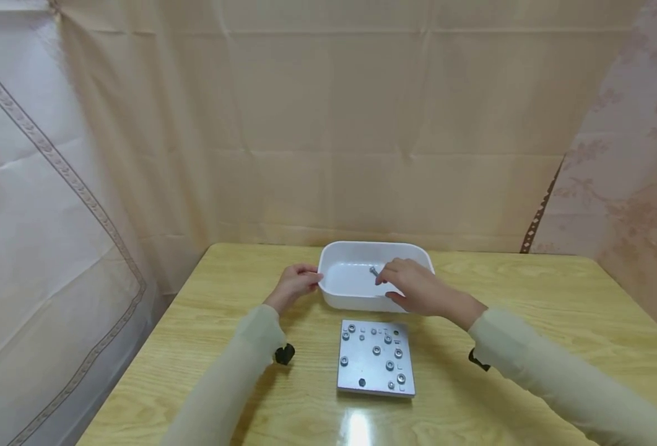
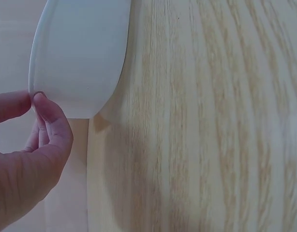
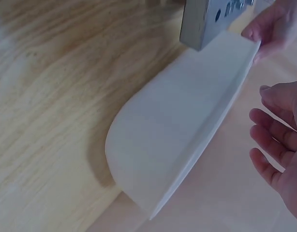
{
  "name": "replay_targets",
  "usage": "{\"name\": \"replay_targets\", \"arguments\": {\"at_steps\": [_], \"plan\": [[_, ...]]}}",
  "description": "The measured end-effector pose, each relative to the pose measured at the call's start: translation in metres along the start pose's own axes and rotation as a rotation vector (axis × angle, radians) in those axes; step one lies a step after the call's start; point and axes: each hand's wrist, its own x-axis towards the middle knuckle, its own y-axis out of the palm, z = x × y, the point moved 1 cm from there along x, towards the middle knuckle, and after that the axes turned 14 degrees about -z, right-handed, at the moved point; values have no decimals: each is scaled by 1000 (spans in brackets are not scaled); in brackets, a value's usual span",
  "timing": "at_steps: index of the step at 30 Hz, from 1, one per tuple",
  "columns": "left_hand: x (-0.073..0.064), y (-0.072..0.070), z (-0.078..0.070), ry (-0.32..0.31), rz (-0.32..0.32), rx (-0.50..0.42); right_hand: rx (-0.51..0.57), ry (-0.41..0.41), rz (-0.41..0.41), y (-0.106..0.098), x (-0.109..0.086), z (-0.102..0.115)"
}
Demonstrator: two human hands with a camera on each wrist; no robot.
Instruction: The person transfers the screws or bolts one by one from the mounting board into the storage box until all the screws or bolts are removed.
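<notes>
We had the left hand (image 1: 295,284) pinching the rim at the near-left end of the white tub (image 1: 356,302), while our right hand (image 1: 414,286) hung over the opposite side, thumb and fingers apart and loosely bent. A silver screw (image 1: 373,271) showed inside the tub near its middle, just beside our right fingertips; we could not tell whether they touched it.

The likeliest trouble, we judged, was a fumble: a thin, smooth shank nudged by one fingertip could have rolled or skidded across the slick floor. Our right hand also hid part of the tub, so anything beneath it could have been knocked unseen. Pulling on the rim might have tipped the tub or slid it along the worktop (image 1: 501,285) into the metal plate (image 1: 361,370), which lay close in front, studded with socket-head screws (image 1: 389,365). Any of those standing loose could have been jarred by such a bump.
</notes>
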Motion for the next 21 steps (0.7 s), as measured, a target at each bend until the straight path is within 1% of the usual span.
{"name": "replay_targets", "arguments": {"at_steps": [5, 9, 14, 18, 21], "plan": [[-1, -1, -2, 3, 9, 5, 13, -7, 8, -1, -3, 10], [-2, -1, -1, -13, 8, 10, 23, -4, 15, 1, -7, 17], [-4, -1, 0, -12, 14, 5, 30, -21, 9, 5, -13, 21], [-4, 0, -1, -10, 14, 2, 18, -40, 24, 8, -16, 22], [-3, 0, -1, -14, 11, 19, 4, -57, 31, 10, -19, 23]]}}
